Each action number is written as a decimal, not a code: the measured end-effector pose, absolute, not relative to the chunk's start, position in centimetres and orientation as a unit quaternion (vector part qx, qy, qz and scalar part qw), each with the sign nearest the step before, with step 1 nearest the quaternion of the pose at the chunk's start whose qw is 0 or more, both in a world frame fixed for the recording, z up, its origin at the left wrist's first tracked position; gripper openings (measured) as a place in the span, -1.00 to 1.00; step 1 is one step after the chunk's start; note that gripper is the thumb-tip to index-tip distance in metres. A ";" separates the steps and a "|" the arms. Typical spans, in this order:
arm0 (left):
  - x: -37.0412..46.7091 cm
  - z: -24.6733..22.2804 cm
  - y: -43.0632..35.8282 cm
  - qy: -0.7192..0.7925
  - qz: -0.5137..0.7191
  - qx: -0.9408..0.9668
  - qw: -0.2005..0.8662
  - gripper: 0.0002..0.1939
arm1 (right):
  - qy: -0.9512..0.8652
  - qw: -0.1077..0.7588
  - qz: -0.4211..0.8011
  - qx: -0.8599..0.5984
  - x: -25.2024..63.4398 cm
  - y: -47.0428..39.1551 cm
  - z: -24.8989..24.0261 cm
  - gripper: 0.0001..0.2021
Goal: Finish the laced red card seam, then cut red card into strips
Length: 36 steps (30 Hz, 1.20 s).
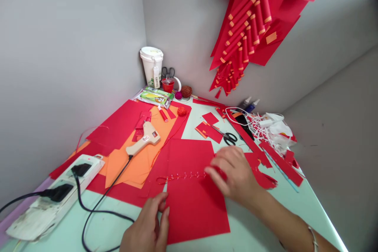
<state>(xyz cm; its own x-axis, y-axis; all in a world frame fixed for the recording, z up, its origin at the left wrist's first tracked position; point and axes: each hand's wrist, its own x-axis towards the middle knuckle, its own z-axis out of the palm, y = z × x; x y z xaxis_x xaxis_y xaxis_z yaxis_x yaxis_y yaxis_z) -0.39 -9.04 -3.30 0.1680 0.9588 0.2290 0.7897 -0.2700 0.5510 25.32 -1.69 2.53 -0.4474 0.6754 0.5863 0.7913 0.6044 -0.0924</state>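
Note:
A red paper sheet lies on the table in front of me. Across it runs a thin red knotted cord with small light knots or beads and a loop at its left end. My right hand is over the cord's right end, fingers bent and closed around it; the fingertips partly hide that end. Beside the sheet's lower left edge rests my left hand, its fingers loosely bent with a gap to the thumb and nothing seen in them.
A glue gun lies on orange paper at left, its cable running to a power strip. Scissors and red scraps lie behind my right hand. Red paper firecrackers hang on the wall. White cords heap at right.

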 end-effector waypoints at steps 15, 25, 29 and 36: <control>0.2 0.0 -11.0 0.582 0.364 0.720 0.105 -0.88 | -0.875 0.337 -0.094 -0.335 24.0 -8.8 -0.2 -0.75; 4.2 4.4 -8.2 0.520 0.347 0.605 0.493 -0.80 | -0.867 0.358 -0.130 -0.321 23.7 -10.1 1.4 -0.72; 4.7 4.6 -7.7 0.445 0.284 0.554 0.644 -0.78 | -0.865 0.359 -0.149 -0.318 23.1 -10.9 1.1 -0.73; 2.8 4.5 -6.8 0.456 0.365 0.494 0.644 -0.79 | -0.883 0.320 -0.190 -0.286 22.4 -11.8 1.7 -0.78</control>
<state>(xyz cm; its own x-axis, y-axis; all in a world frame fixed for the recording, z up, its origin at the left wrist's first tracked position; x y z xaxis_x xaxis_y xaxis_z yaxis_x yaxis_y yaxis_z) 2.84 -6.82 4.54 0.3172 0.9209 -0.2266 -0.0194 0.2452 0.9693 22.41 -11.76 1.69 -0.6308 0.3833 0.6747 0.6274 0.7636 0.1528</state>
